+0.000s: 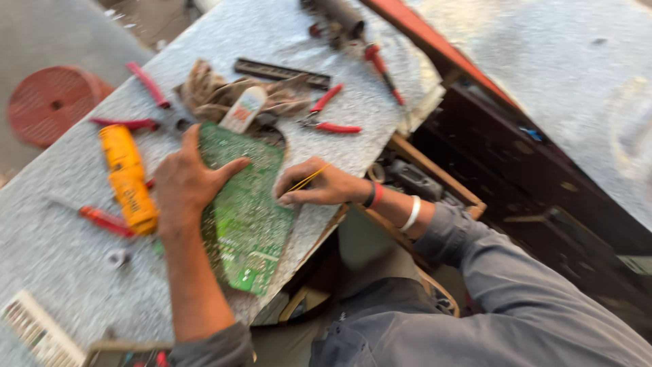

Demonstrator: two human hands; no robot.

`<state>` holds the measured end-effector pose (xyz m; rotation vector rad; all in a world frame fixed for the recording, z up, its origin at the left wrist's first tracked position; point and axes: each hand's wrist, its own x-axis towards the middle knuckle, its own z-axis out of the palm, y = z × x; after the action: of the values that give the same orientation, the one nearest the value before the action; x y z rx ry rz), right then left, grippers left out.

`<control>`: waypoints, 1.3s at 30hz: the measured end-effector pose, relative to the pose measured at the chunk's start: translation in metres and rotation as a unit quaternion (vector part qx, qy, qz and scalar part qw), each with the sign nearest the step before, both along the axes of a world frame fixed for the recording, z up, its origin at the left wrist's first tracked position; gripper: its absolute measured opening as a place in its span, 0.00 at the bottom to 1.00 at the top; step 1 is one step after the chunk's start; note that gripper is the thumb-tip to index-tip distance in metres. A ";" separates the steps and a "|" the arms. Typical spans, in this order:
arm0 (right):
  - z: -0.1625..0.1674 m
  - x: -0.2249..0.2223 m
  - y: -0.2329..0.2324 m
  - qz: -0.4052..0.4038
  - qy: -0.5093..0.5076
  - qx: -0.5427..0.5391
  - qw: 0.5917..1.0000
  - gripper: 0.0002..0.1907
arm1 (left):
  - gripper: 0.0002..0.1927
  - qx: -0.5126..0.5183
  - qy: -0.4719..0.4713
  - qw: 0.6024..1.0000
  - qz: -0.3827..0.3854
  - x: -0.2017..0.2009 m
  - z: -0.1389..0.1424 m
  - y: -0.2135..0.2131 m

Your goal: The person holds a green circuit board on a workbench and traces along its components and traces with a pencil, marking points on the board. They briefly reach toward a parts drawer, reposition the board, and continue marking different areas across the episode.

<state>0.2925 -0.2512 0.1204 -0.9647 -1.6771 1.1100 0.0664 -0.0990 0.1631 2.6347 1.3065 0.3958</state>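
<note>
- I see the green circuit board (246, 211) lying flat near the front edge of the speckled grey table (61, 265), one end reaching toward the edge.
- My left hand (185, 180) presses on the board's left side, fingers spread wide and flat, thumb stretched across its upper part.
- My right hand (319, 185) sits at the board's right edge, fingers pinched narrow around a thin yellow stick (307, 180); its tip is too blurred to place.
- A small white and orange labelled tube (242, 109) lies just above the board, resting against a crumpled brown rag (210, 92).
- A yellow-orange bottle (128, 178) lies just left of my left hand, lengthwise along the table.
- Red-handled pliers (329, 115) lie beyond the board to the right, and a red-handled screwdriver (384, 68) farther back.
- More red-handled tools (102, 219) lie beside the bottle.
- A dark ribbed strip (282, 72) lies behind the rag.
- A white ridged part (37, 329) sits at the near left corner.
- A red round stool (54, 102) stands off the table, far left.
</note>
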 end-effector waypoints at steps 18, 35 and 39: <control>-0.012 -0.001 0.003 0.019 0.012 -0.017 1.000 0.09 | 0.56 -0.001 -0.006 1.000 -0.009 -0.002 -0.002 0.002; -0.009 -0.002 0.004 0.009 -0.011 0.018 1.000 0.09 | 0.56 0.001 -0.008 1.000 -0.002 -0.003 -0.004 0.002; -0.008 -0.002 0.005 0.019 -0.023 0.036 0.999 0.09 | 0.56 -0.007 -0.011 1.000 -0.008 -0.004 -0.004 0.003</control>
<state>0.2906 -0.2460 0.1124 -0.9221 -1.7679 1.0518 0.0623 -0.0959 0.1589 2.6197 1.2761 0.4114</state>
